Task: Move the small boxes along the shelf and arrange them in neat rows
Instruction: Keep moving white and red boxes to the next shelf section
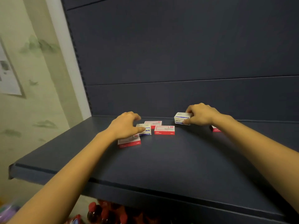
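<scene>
We're on the shelf [161, 167] now, a flat, matt, dark blue board, and the small boxes sit toward its back. The print on every one is too blurred to read; we only make out a small red logo patch on the red ones.

Our right hand [202, 115] pinches the right white box [181, 118] by its end, thumb low and fingers curled over the top, close to the back panel [178, 97]. We can't tell whether it touches the shelf.

Our left hand [125, 126] curls over the left white box [146, 130], thumb on its lid, fingertips hidden behind it. Just beside it lie the back red box [153, 123] and the middle red box [164, 130], both flat with pale lids up. The front red box [129, 142] peeks from under our left wrist. The far red box [216, 129] shows behind our right forearm.

All are closed rectangular cardboard, so their contents stay hidden. Below the shelf stand red-capped bottles [97, 212] of dark liquid.
</scene>
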{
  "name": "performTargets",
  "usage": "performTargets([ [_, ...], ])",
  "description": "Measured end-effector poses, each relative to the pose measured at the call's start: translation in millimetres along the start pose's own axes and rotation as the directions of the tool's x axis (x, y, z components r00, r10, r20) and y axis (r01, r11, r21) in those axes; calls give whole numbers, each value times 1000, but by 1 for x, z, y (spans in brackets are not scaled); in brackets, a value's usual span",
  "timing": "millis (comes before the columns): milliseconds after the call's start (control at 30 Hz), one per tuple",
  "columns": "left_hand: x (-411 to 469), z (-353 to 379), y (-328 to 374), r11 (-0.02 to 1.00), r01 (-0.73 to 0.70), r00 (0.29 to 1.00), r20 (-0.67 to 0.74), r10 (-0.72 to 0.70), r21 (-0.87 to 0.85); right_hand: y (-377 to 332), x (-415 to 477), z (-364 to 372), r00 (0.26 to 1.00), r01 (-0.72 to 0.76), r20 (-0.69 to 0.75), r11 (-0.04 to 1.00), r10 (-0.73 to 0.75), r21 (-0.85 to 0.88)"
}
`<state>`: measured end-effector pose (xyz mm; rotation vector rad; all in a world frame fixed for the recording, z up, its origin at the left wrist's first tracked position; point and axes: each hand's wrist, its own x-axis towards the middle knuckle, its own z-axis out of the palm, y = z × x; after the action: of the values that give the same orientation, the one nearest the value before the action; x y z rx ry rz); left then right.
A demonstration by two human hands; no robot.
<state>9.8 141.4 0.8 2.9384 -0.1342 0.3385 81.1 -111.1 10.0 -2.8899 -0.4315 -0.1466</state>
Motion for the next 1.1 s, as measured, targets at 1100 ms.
performTargets([
  [1100, -29, 16, 296, 668, -604, 765, -84, 638, -435, 168, -303, -75, 862, -373, -296, 911, 411, 176],
])
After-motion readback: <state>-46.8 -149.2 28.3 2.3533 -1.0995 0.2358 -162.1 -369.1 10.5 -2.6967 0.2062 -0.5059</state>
